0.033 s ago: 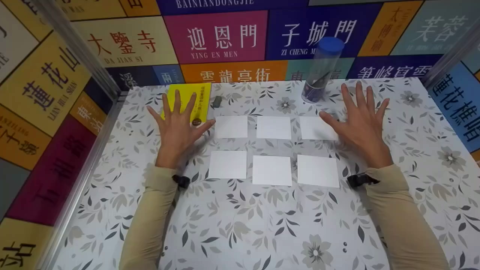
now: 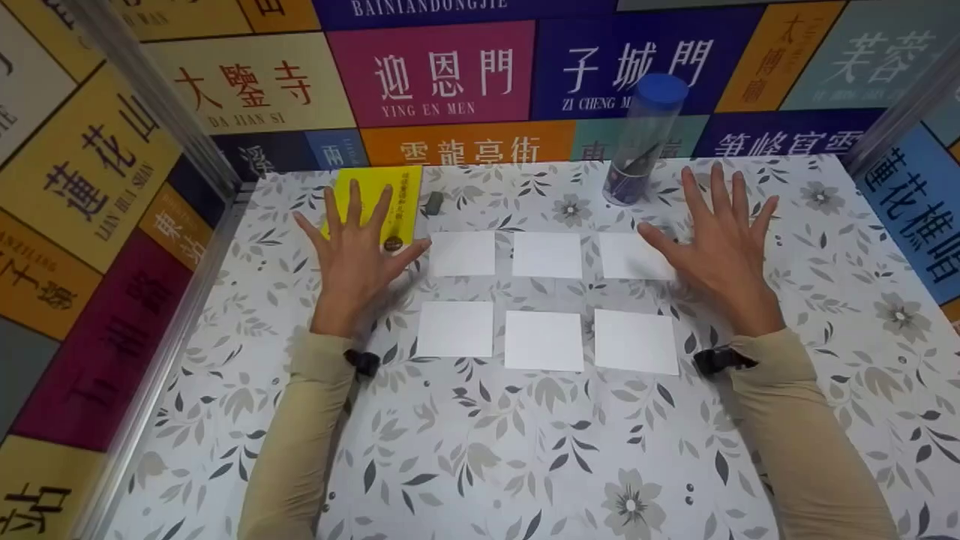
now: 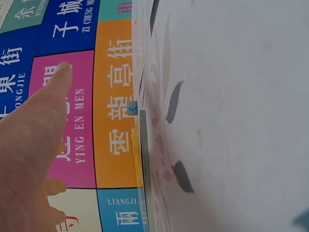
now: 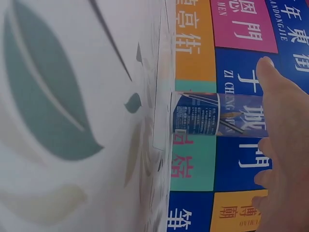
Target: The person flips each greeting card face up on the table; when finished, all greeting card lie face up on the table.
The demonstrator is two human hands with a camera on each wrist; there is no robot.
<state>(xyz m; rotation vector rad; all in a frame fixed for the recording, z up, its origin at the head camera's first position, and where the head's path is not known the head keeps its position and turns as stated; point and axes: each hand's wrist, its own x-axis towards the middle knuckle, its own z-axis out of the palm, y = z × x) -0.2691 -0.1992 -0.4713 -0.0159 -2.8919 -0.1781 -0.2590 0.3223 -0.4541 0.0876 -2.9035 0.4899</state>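
Observation:
My left hand is held with fingers spread beside the upper-left white card, overlapping a yellow book in the head view. Fingers also splayed, my right hand covers part of the upper-right white card. Neither hand holds anything. Several blank white cards lie in two rows between the hands, including an upper-middle card and a lower-middle card. The left wrist view shows the left hand above the tabletop; the right wrist view shows the right hand likewise raised.
A clear tube with a blue lid stands at the back of the table, thin sticks inside. A small dark eraser-like block lies beside the book. The floral tabletop meets sign-covered panels behind and at both sides.

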